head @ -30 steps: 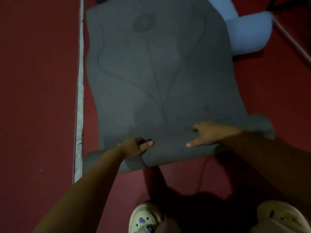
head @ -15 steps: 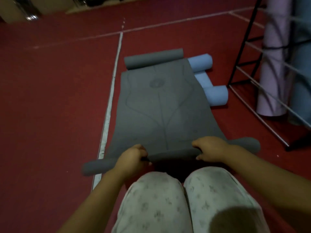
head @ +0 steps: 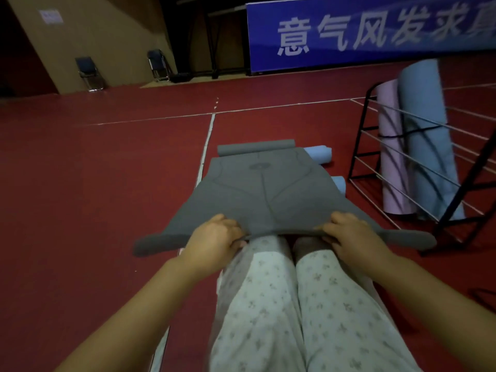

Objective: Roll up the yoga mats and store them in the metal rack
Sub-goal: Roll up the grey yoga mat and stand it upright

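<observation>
A grey yoga mat [head: 265, 191] stretches away from me over the red floor, its near end lifted above my knees. My left hand [head: 214, 237] grips that near edge left of centre, and my right hand [head: 349, 234] grips it right of centre. The mat's far end is curled into a roll [head: 255, 147]. A light blue mat [head: 319, 154] lies partly under the grey one on its right side. The black metal rack [head: 375, 162] stands at the right, with a pink rolled mat [head: 391, 157] and a blue rolled mat [head: 426, 146] upright in it.
White court lines [head: 206, 140] cross the red floor. A blue banner [head: 362, 30] hangs on the back wall, and two folding chairs [head: 88, 72] stand at the far left. My legs in patterned trousers [head: 295, 304] fill the lower middle.
The view has risen from looking straight down to looking forward across the hall. Both hands have lifted the mat's near edge off the floor to above my knees.
</observation>
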### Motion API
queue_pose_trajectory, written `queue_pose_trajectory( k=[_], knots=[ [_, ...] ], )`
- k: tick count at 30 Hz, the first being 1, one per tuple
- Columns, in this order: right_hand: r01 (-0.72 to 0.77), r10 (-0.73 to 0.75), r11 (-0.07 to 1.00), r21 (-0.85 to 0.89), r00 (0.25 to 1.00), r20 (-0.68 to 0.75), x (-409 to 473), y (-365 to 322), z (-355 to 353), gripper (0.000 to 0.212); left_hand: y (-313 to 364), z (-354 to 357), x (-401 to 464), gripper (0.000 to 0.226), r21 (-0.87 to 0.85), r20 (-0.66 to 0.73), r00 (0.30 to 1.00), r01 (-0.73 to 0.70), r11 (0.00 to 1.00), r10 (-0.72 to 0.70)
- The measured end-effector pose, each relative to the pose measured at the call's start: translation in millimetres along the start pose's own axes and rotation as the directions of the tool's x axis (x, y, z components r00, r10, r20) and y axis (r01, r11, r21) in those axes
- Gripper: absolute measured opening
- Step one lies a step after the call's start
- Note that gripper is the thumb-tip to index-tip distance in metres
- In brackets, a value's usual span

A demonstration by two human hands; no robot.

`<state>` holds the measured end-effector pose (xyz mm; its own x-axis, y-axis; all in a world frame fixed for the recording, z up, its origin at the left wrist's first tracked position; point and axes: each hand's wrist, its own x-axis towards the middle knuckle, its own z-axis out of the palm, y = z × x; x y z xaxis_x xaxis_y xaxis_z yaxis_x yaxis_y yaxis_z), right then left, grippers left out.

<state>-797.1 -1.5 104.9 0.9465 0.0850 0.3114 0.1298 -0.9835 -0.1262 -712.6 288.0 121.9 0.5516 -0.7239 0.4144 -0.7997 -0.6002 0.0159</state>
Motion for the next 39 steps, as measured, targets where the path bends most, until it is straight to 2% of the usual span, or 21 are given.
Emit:
queue_pose_trajectory(
  k=[4,7,10,12,14,17,22,25,28,29,31,33,34,37,39],
  knots=[
    [0.073,-0.072,0.997,0.003,0.997,-0.040,-22,-3,-6,0.019,9,-3,-13,0.032,-0.016,-0.003,0.999,-0.041,0.999,0.041],
    [0.154,-0.157,0.987,-0.041,0.983,-0.091,-36,-17,-6,0.031,11,-10,-25,0.034,0.014,0.020,0.999,-0.042,0.999,0.042],
    [0.194,-0.195,0.981,-0.014,0.977,-0.083,-55,-25,3,0.031,18,-15,-42,0.032,0.057,0.026,0.997,-0.071,0.996,0.070],
    [0.171,-0.170,0.985,0.016,0.984,-0.046,-70,-27,10,0.039,25,-13,-57,0.027,0.040,0.042,0.997,-0.072,0.997,0.070],
    [0.146,-0.145,0.988,0.048,0.989,-0.029,-76,-29,12,0.034,30,-7,-68,0.021,0.009,0.056,0.998,-0.042,0.999,0.041],
    [0.135,-0.135,0.983,0.127,0.991,-0.014,-76,-35,7,0.040,33,6,-76,0.028,-0.078,0.107,0.994,0.002,0.997,0.007],
    [0.069,-0.072,0.953,0.294,0.997,-0.001,-79,-42,9,0.032,37,16,-72,0.021,-0.174,0.072,0.996,0.070,0.982,-0.058],
    [-0.012,0.030,0.927,0.374,0.999,-0.044,-73,-42,10,0.033,38,15,-67,0.023,-0.261,0.013,0.988,0.155,0.953,-0.157],
    [-0.107,0.125,0.900,0.422,0.992,-0.015,-60,-36,12,0.017,37,16,-54,0.026,-0.337,0.026,0.961,0.269,0.902,-0.277],
    [-0.115,0.129,0.905,0.409,0.992,-0.008,-55,-36,13,0.016,36,18,-50,0.029,-0.325,0.023,0.954,0.289,0.901,-0.298],
    [-0.045,0.080,0.963,0.265,0.989,-0.123,-45,-36,12,0.016,33,20,-39,0.031,-0.154,-0.031,0.961,0.267,0.951,-0.274],
    [0.060,-0.039,0.995,0.074,0.964,-0.261,-41,-44,13,0.021,37,21,-33,0.024,0.044,-0.094,0.971,0.227,0.973,-0.222],
    [0.111,-0.099,0.993,0.024,0.951,-0.294,-40,-52,13,0.022,42,21,-31,0.018,0.089,-0.117,0.977,0.192,0.977,-0.181],
    [0.198,-0.194,0.980,-0.025,0.917,-0.348,-42,-71,22,0.014,60,30,-30,0.015,0.076,-0.120,0.993,0.022,0.997,-0.013],
    [0.157,-0.139,0.987,0.018,0.918,-0.372,-45,-73,33,0.027,63,38,-33,0.018,-0.026,-0.135,0.991,-0.002,1.000,-0.001]
  ],
)
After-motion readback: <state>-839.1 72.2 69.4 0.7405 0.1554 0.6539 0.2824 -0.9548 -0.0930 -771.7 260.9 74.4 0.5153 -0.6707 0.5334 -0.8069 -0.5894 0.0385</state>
